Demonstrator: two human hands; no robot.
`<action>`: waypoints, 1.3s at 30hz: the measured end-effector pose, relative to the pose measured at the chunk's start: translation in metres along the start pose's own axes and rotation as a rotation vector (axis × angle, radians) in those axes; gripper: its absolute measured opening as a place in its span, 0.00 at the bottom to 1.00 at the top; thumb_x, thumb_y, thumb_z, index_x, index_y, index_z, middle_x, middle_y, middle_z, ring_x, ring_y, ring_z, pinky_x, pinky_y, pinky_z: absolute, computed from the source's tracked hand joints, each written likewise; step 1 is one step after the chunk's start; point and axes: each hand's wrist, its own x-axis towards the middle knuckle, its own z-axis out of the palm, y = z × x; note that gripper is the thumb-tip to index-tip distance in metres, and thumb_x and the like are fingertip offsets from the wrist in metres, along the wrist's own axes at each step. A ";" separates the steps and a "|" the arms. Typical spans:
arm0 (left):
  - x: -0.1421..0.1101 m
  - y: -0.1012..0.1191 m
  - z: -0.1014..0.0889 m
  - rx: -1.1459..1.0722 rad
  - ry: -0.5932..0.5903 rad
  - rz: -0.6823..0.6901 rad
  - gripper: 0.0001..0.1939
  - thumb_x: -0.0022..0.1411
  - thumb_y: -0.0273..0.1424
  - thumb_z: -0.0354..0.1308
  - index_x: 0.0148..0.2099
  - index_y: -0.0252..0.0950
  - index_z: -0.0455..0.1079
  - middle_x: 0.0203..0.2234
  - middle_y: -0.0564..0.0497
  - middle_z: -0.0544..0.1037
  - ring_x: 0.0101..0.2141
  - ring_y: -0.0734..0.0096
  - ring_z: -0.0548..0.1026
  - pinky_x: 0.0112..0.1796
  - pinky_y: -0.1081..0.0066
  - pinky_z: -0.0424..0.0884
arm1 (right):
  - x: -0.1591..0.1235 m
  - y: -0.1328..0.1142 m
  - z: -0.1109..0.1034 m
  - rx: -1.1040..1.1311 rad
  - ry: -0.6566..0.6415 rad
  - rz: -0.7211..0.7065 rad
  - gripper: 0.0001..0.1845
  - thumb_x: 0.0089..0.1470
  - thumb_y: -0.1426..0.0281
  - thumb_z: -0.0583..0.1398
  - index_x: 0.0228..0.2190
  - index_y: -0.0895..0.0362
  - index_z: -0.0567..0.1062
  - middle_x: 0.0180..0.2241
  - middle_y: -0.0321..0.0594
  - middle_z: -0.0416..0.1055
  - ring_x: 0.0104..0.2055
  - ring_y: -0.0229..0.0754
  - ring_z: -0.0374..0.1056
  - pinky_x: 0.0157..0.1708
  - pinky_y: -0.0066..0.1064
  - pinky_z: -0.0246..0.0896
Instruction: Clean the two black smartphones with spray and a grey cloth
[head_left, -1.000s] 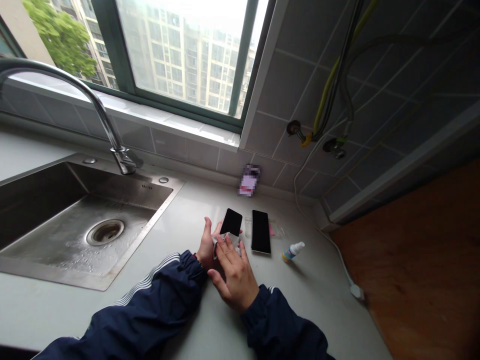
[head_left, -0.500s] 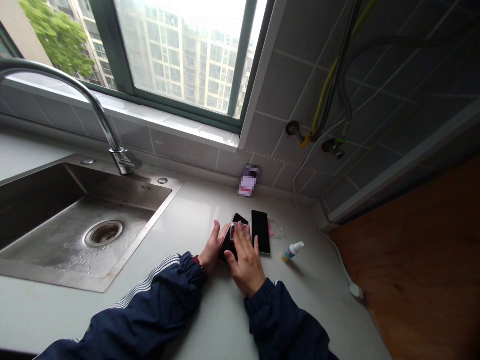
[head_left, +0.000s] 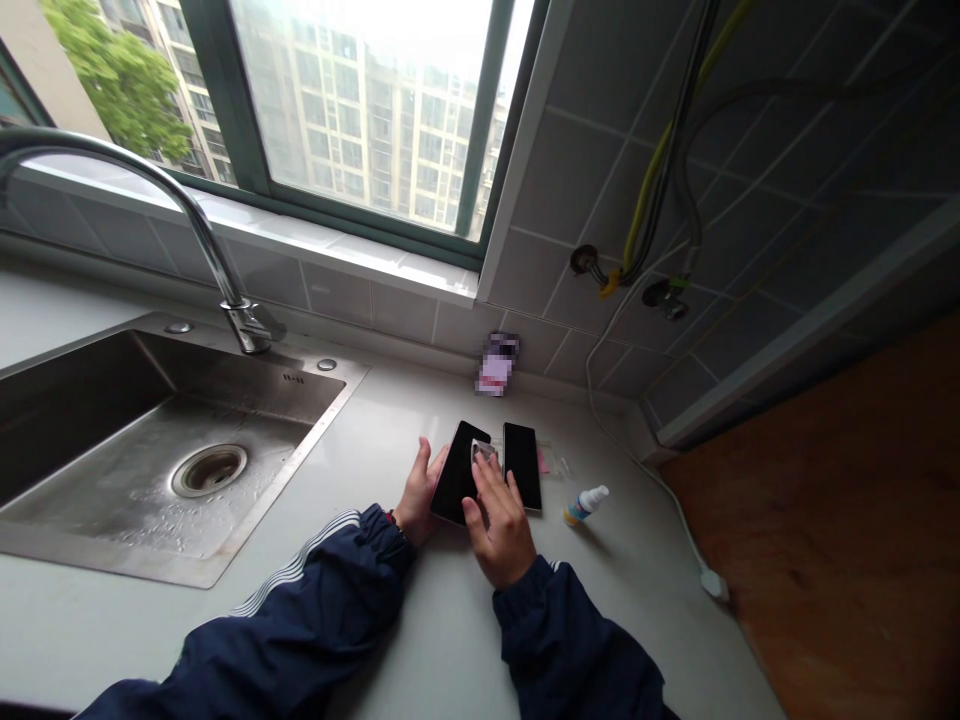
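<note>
A black-screened smartphone [head_left: 453, 482] lies tilted in my left hand [head_left: 418, 496], which grips it along its left side with the thumb sticking up. My right hand [head_left: 501, 528] presses a small pale cloth [head_left: 481, 449] against the phone's screen, near its right edge, under the fingertips. Just right of it, a second black phone [head_left: 523, 466] rests on the counter, close to my right fingers. Beyond that phone are a clear plastic piece with a pink patch [head_left: 544, 463] and a small spray bottle [head_left: 586, 505] standing upright.
A steel sink [head_left: 255, 515] with a tall curved faucet [head_left: 202, 225] takes up the left. Against the back wall leans a blurred purple item [head_left: 496, 366]. A white cable [head_left: 660, 485] runs down the right to a plug [head_left: 712, 584], beside a wooden panel [head_left: 847, 500].
My right hand has slid slightly right with the cloth, from the screen's middle toward its right edge. The phone in my left hand has shifted a little left, and more of its screen shows.
</note>
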 end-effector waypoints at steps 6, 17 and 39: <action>0.000 -0.003 -0.001 0.035 0.003 -0.014 0.37 0.71 0.52 0.36 0.70 0.33 0.56 0.55 0.39 0.75 0.54 0.53 0.74 0.57 0.59 0.66 | 0.000 0.001 0.001 -0.011 -0.041 0.012 0.32 0.69 0.62 0.49 0.69 0.54 0.51 0.69 0.47 0.49 0.71 0.54 0.46 0.65 0.57 0.50; 0.000 -0.006 -0.007 0.069 0.010 -0.060 0.37 0.69 0.54 0.42 0.71 0.39 0.54 0.53 0.39 0.76 0.48 0.53 0.78 0.49 0.58 0.74 | 0.002 0.007 0.000 0.072 0.029 0.046 0.31 0.69 0.64 0.50 0.69 0.52 0.52 0.70 0.46 0.50 0.72 0.53 0.44 0.66 0.58 0.46; -0.002 0.002 -0.005 0.156 -0.063 -0.137 0.38 0.66 0.58 0.40 0.66 0.38 0.58 0.48 0.33 0.77 0.28 0.57 0.80 0.23 0.59 0.78 | 0.012 0.033 -0.002 0.508 0.321 0.514 0.18 0.61 0.57 0.58 0.44 0.59 0.73 0.32 0.43 0.77 0.26 0.41 0.73 0.26 0.31 0.70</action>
